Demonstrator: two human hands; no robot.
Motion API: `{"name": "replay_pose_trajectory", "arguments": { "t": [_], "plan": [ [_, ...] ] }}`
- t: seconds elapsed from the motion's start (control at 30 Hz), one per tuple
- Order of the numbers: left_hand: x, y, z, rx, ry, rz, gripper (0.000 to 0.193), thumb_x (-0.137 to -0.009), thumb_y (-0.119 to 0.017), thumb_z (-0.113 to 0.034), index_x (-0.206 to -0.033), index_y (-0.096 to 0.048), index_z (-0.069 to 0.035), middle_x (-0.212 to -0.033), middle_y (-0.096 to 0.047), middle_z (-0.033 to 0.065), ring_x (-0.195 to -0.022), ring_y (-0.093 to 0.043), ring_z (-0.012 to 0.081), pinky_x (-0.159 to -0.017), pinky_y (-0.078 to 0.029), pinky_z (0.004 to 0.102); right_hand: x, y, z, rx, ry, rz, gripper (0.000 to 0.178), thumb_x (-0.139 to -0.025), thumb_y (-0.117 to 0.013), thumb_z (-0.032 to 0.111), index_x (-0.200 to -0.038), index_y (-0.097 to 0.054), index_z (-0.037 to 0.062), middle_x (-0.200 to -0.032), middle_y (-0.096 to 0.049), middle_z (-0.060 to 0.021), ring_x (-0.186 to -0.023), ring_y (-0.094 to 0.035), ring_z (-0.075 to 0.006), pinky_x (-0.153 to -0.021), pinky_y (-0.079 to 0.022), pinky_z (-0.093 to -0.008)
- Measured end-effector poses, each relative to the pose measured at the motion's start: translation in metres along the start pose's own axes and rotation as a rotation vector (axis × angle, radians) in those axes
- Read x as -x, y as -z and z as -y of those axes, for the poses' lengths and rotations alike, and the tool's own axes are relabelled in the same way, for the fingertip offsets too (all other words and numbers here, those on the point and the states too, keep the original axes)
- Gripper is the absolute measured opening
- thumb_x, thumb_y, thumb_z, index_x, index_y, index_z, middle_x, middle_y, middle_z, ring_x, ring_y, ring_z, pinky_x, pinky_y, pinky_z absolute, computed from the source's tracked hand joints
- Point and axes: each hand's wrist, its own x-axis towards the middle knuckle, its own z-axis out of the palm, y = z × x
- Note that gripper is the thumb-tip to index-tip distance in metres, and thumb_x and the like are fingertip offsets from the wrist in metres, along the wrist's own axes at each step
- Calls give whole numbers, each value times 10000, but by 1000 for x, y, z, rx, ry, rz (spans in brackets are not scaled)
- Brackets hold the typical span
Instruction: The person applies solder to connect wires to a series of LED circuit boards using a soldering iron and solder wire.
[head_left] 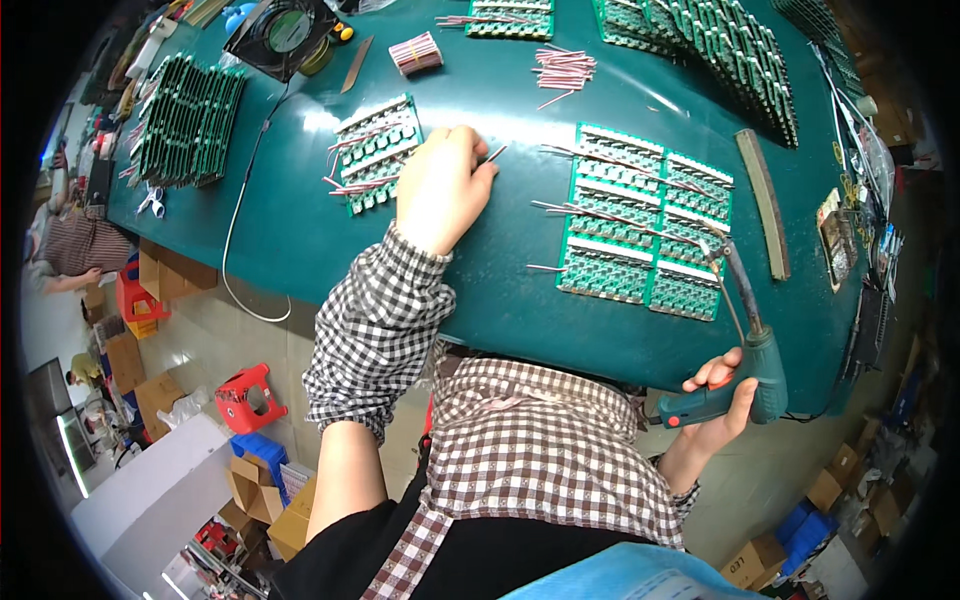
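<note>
My right hand is wrapped round the handle of a green soldering gun, its thin metal tip reaching up to the right edge of a green circuit board panel. Several pinkish wires lie across this panel and stick out past its left side. To the left, my left hand is closed in a pinch, and a short wire pokes out by its fingers. Beside that hand rests a smaller green board with wires on it, partly hidden by the hand.
Circuit boards stand stacked at the left and far right. At the back are a black fan, a wire bundle and loose wires. A wooden strip lies right of the panel. A cable hangs over the table's front edge.
</note>
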Motion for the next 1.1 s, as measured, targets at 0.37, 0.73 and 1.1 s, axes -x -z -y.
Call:
{"name": "replay_pose_trajectory", "arguments": {
  "t": [0.37, 0.73, 1.1],
  "plan": [
    [-3, -6, 5, -14, -107, 61, 148, -814, -664, -164, -841, -604, -31, -836, -584, 117, -723, -597, 263, -659, -479, 334, 19, 4, -3, -46, 23, -15, 479, -908, -553, 389, -1065, -487, -59, -786, -527, -90, -693, -574, -182, -542, -556, -306],
    [42, 32, -77, 523, -186, 509, 76, -804, -622, -11, -876, -601, -6, -774, -606, 93, -627, -610, 169, -565, -470, 279, 29, -2, 3, 23, -21, 3, 534, -874, -609, 385, -1114, -475, -72, -790, -534, -108, -706, -599, -191, -574, -583, -324],
    [48, 5, -68, 415, -126, 443, 51, -790, -611, -35, -834, -586, -24, -769, -585, 92, -657, -592, 204, -609, -474, 308, 41, -12, 4, 172, -44, -87, 544, -887, -564, 436, -1095, -486, -61, -761, -509, -80, -669, -557, -167, -533, -544, -276]
  ]
}}
